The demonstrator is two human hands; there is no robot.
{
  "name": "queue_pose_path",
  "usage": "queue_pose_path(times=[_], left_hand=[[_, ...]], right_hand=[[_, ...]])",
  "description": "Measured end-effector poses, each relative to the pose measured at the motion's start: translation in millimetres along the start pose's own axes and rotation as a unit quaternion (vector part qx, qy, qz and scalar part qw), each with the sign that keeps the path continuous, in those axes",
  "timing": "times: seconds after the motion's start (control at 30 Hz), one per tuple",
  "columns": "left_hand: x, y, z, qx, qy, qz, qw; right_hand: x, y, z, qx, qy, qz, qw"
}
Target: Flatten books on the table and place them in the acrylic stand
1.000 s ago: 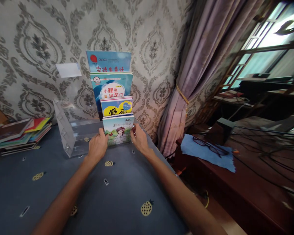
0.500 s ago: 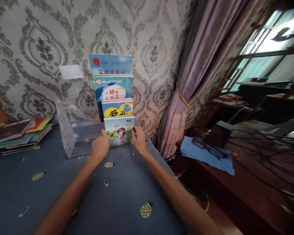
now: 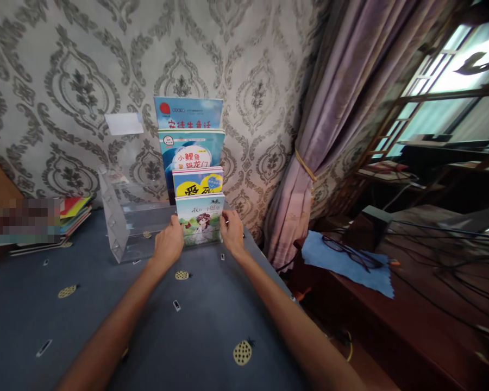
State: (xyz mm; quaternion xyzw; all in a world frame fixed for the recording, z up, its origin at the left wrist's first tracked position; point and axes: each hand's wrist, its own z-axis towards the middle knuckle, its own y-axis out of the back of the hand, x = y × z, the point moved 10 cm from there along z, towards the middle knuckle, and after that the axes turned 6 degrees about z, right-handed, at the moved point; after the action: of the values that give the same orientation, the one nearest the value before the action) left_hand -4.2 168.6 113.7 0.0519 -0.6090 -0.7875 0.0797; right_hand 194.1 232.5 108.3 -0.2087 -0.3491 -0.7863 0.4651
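A clear acrylic tiered rack stands on a blue cloth with pineapple prints, against the patterned wall. Its right column holds several children's books in steps; the front one shows a cartoon girl on a green cover. My left hand grips that front book's left edge. Its right edge is pinched by my right hand. Both hands have their fingers curled round the book. The rack's left column holds no books.
A stack of books lies at the far left on the cloth. To the right are a purple curtain, a dark wooden desk with a blue cloth, glasses and cables, and a window.
Both hands stay on the front book's edges. The view has shifted slightly, so everything sits a little lower and further right in the picture.
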Motion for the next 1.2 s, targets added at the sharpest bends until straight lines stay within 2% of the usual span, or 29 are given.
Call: queue_pose_path(times=[0.17,0.3,0.4,0.5,0.8,1.2], left_hand=[[2,11.7,0,-0.017,-0.003,-0.016,1.000],[1,30.8,0,-0.104,0.016,-0.041,0.994],[-3,44.8,0,-0.179,0.016,-0.056,0.982],[-4,49.8,2,-0.220,0.017,-0.078,0.972],[1,42.8,6,-0.231,-0.003,-0.162,0.959],[4,41.9,7,-0.250,-0.002,-0.186,0.950]], right_hand=[[4,3,3,-0.017,0.013,0.030,0.999],[11,1,13,-0.044,0.029,0.085,0.995],[10,-4,23,-0.062,-0.004,0.139,0.988],[10,-6,28,-0.088,-0.031,0.173,0.981],[19,-8,27,-0.100,-0.023,0.165,0.981],[20,-8,24,-0.110,-0.023,0.142,0.983]])
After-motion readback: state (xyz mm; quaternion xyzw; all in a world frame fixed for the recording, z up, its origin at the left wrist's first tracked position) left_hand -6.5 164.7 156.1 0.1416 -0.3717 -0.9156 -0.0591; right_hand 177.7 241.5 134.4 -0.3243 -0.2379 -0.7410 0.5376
